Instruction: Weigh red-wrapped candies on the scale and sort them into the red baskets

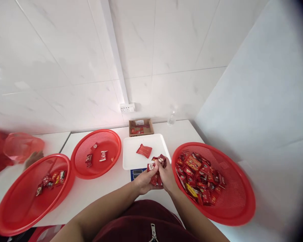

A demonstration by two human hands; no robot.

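Note:
Just in front of my body, my left hand and my right hand are close together, fingers closed around several small red wrapped packets. White print shows on some wrappers; the lower ones are partly hidden by my fingers. Behind my hands is a digital scale with a white tray and a blue display panel. A single red packet lies on that tray. To the right of my hands, a red mesh basket holds a heap of similar red packets, one yellow.
Left of the scale are a red basket with a few packets and a nearer red basket with several. A small cardboard box and clear bottle stand by the wall. Another person's hand shows far left.

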